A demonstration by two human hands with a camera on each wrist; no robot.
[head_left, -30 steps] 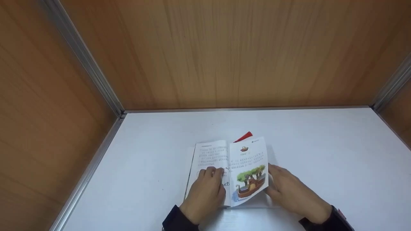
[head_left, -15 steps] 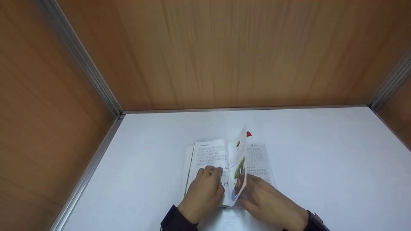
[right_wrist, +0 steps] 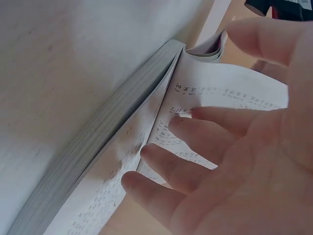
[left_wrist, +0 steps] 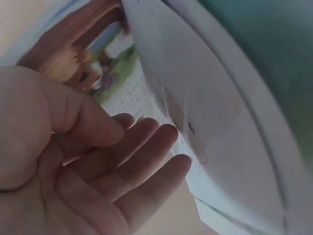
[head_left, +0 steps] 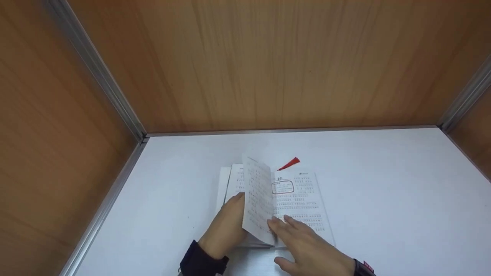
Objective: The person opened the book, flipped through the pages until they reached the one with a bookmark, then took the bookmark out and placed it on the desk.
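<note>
An open book (head_left: 285, 203) is lying on the white worktop (head_left: 383, 199), near the person's edge of it and about midway between the wooden side walls. One page (head_left: 257, 199) is standing up from the book's spine, leaning over toward the left half. The left hand (head_left: 226, 226) is resting on the book's left half, partly hidden behind that standing page; the left wrist view is showing its fingers (left_wrist: 146, 161) straight and loosely spread, the grip apart and clasping nothing, with a coloured picture page just beyond them. The right hand (head_left: 307, 245) is lying on the book's right half, its fingertips (head_left: 277, 223) touching the foot of the standing page; the right wrist view is showing those fingers (right_wrist: 195, 147) spread flat on printed paper, the grip likewise apart. A red bookmark tassel (head_left: 289, 164) is poking out from the book's far edge onto the worktop.
</note>
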